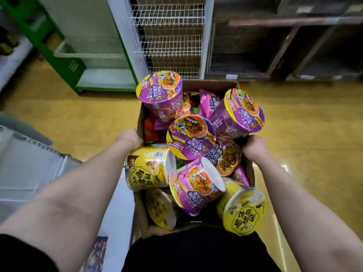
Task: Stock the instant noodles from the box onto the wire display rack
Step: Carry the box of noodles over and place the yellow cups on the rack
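Head view, grip: left hand (pixel 130 139) curled over the left rim of the cardboard box (pixel 208 83), right hand (pixel 253 147) curled over the right rim. Both gripping the box, fingertips hidden below the edges.
Head view, step: judged as getting the box into place by the wire display rack (pixel 169 36), upper centre of the frame. No stock visible in its baskets.
Head view, doing it well: keep the box level and both grips firm. Set it down gently near the rack, as the load is heaped above the rim and liable to spill.
Head view, box contents: purple cup noodles (pixel 191 137) piled at centre and top, tilted every way. Yellow cup noodles (pixel 147 169) lying on their sides at lower left and lower right. Purple packets (pixel 208 101) and orange packets (pixel 150 126) underneath.
Head view, surroundings: green shelf unit (pixel 64 55) upper left, dark wooden shelving (pixel 284 46) upper right.
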`<state>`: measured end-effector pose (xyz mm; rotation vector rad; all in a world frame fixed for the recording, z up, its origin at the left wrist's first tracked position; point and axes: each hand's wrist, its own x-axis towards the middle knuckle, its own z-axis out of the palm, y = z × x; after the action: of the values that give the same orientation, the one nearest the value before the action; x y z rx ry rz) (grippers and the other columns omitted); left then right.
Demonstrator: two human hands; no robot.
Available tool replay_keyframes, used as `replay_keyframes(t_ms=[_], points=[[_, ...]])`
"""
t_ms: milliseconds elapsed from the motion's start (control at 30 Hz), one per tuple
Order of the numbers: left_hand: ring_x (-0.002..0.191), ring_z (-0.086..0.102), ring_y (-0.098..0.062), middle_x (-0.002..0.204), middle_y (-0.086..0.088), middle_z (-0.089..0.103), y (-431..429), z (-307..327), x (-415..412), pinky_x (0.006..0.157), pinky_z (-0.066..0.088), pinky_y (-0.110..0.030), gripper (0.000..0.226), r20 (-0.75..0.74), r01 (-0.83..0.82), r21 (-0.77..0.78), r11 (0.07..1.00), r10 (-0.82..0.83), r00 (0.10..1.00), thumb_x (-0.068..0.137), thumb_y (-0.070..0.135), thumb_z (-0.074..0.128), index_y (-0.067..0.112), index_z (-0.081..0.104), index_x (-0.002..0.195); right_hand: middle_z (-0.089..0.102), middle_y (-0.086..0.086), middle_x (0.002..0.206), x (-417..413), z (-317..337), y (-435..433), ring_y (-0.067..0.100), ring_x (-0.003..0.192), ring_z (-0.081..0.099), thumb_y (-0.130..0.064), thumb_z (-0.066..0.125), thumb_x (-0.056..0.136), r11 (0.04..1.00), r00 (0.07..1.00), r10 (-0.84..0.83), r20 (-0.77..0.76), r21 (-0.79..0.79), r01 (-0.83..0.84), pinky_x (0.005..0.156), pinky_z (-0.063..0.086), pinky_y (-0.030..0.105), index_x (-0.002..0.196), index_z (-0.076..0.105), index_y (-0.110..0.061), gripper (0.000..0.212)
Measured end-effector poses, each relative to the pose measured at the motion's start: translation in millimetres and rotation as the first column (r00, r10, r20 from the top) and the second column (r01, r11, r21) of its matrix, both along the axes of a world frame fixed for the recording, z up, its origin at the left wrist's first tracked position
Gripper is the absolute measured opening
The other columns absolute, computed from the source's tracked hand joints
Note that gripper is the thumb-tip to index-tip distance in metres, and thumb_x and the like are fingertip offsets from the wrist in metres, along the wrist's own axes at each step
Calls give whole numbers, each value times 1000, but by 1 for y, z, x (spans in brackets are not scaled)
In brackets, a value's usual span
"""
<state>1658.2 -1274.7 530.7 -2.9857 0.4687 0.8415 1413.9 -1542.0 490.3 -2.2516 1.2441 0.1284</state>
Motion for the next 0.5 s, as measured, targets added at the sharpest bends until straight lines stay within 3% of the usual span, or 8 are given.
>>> replay_keyframes(t_ms=[300,500], points=[[112,56,-36,120,-21,60,-92,28,146,87,45,-35,35,50,112,-74,991,-109,993,93,24,54,-2,58,116,60,30,111,130,50,-80,47,103,56,-10,47,90,984,988,-119,99,-121,131,76,45,42,109,58,3,25],[112,57,-34,121,-19,61,-145,13,212,89,45,-35,35,55,70,-56,996,-67,996,93,25,54,0,58,117,60,33,110,209,39,-139,49,103,55,-3,46,89,990,995,-48,91,-126,59,79,44,44,105,59,8,24]])
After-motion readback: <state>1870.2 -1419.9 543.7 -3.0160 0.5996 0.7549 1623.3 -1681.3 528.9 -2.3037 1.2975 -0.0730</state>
